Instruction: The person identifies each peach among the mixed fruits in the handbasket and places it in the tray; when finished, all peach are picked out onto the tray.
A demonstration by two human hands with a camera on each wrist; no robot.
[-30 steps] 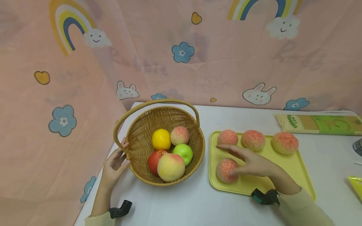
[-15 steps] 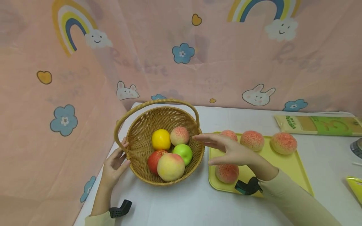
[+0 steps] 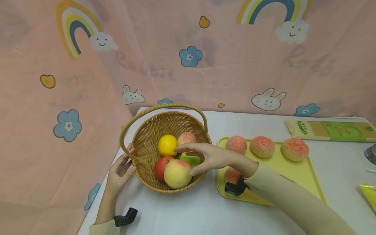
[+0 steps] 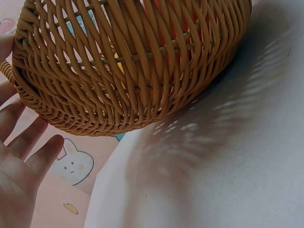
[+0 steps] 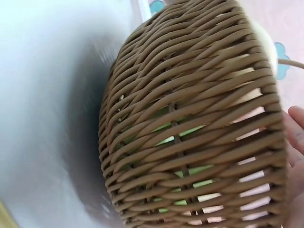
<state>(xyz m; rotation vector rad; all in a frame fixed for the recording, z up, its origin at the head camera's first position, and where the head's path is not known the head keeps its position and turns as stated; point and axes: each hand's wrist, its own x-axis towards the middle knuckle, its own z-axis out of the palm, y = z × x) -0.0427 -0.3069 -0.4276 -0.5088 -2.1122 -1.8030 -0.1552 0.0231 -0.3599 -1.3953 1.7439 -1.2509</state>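
A wicker basket [image 3: 147, 130] with an arched handle holds a yellow fruit [image 3: 167, 145], a red one [image 3: 161, 168], a green apple [image 3: 191, 160], a small speckled pink peach [image 3: 186, 138] and a larger pale peach [image 3: 177, 174]. My left hand [image 3: 118, 174] rests its fingertips at the basket's left rim, by the foot of the handle. In the left wrist view those fingers [image 4: 45, 154] are extended and spread beside the weave. Over the basket's right side, my right hand [image 3: 210, 156] has thumb and fingers apart around nothing, overlapping the green apple in the head view.
Right of the basket lies a yellow tray [image 3: 293, 182] bearing several speckled pink peaches [image 3: 262, 147]. A long green and beige packet [image 3: 332, 130] lies at the back right. A yellow packet [image 3: 368, 195] and a dark round object [image 3: 370, 153] sit at the right edge.
My right hand has swung left from above the tray to above the basket's fruit, with no fruit in it. The left hand and the basket stay in place.
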